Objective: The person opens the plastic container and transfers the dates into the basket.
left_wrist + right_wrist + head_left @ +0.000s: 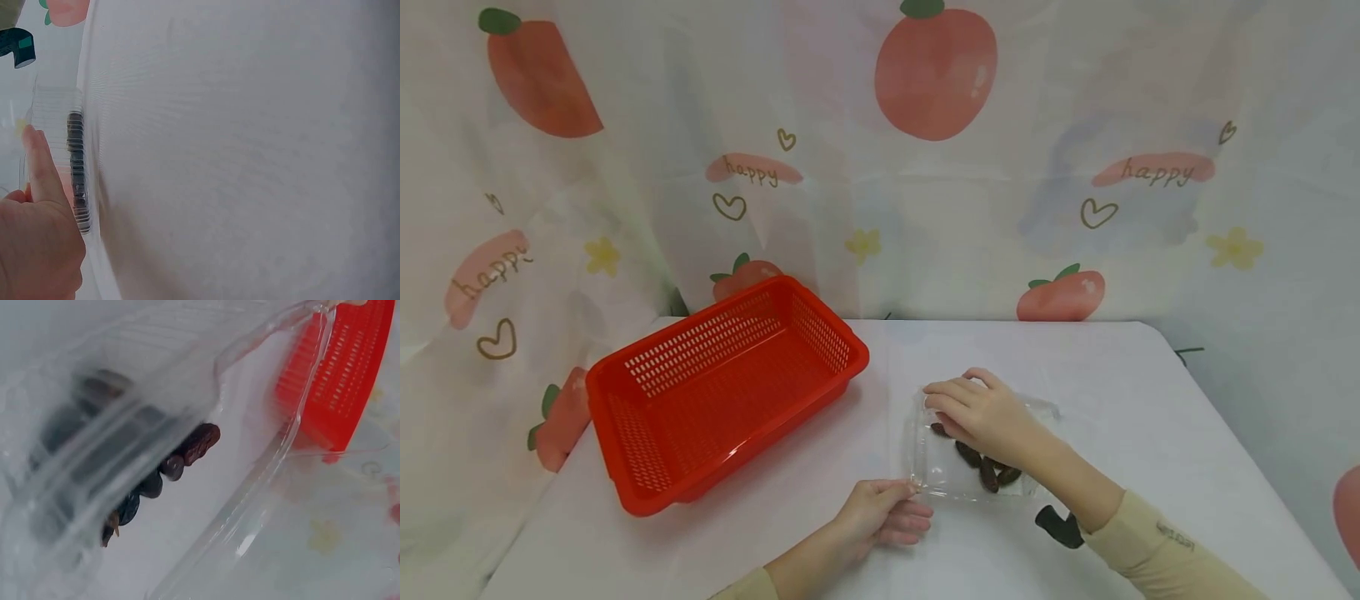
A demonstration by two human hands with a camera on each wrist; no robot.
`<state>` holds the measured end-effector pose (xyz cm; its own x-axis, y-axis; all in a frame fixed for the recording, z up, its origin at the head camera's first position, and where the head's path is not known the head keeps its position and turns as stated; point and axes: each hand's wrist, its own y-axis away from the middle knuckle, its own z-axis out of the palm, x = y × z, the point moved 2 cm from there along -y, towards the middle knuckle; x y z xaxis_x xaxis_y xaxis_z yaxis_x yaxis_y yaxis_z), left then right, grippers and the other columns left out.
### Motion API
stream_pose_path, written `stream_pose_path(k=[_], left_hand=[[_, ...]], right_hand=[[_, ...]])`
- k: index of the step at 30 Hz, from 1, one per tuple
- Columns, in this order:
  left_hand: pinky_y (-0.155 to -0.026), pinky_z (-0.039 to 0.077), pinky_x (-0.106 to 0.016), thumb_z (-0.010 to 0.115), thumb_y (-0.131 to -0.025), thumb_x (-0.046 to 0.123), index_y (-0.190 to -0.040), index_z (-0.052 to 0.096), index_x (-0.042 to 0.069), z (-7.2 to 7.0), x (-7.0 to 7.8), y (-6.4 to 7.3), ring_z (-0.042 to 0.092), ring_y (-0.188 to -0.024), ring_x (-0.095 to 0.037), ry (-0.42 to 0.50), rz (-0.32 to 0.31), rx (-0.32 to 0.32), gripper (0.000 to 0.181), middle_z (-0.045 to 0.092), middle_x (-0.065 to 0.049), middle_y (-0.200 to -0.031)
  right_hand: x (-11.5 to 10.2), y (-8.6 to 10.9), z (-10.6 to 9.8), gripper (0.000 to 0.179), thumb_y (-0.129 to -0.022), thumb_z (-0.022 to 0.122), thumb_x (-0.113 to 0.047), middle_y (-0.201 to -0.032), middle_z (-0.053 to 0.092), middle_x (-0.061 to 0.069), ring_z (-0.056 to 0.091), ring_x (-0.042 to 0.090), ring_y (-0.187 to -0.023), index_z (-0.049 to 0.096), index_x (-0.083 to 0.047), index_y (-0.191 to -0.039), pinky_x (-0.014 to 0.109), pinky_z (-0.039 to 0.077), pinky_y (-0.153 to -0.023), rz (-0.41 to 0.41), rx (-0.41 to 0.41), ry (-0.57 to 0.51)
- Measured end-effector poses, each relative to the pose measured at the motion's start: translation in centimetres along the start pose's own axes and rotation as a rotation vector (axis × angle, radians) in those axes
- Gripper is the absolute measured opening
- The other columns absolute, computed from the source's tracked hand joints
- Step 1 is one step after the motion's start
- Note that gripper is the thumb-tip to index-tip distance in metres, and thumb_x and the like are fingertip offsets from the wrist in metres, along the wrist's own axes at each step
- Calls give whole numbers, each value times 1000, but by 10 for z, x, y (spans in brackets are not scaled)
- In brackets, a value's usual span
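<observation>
A clear plastic box (940,481) lies on the white table, with several dark, wrinkled dried fruits (988,475) like dates inside. At its near left corner, the thumb and index finger of my left hand (880,517) pinch the rim, the other fingers loose below. My right hand (985,412) reaches over the box, fingers bent at its far left edge, gripping the plastic there. In the left wrist view, the index finger of my left hand (42,228) points along the box side. The right wrist view shows clear plastic (244,544) raised beside the fruits (201,442).
A red slotted plastic basket (730,458) stands at the left of the table, with nothing in it. A black piece (1060,527) shows under my right forearm. Behind the table hangs a white curtain (850,92) printed with fruit.
</observation>
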<state>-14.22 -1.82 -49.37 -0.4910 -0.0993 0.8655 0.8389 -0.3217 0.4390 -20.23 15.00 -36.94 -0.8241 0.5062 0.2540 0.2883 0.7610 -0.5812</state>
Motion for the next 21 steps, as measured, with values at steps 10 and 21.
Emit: stream_pose_path(k=[10, 21], left_hand=[[-63, 53, -39, 55, -88, 17, -116, 57, -4, 0, -2, -1, 68, -76, -26, 2, 2, -6, 34, 68, -20, -91], [-63, 54, -39, 56, -88, 18, -115, 58, -4, -1, -2, -1, 68, -74, -24, -14, -4, -3, 35, 68, -18, -88]], right_hand=[[30, 2, 0, 50, -65, 75, -1, -98, 63, 7, 61, 23, -88, 60, -12, -111, 41, 47, -76, 84, 53, 61], [65, 2, 12, 62, -71, 71, 2, -101, 56, 12, 56, 30, -86, 52, -19, -126, 43, 45, -76, 248, -77, 84]])
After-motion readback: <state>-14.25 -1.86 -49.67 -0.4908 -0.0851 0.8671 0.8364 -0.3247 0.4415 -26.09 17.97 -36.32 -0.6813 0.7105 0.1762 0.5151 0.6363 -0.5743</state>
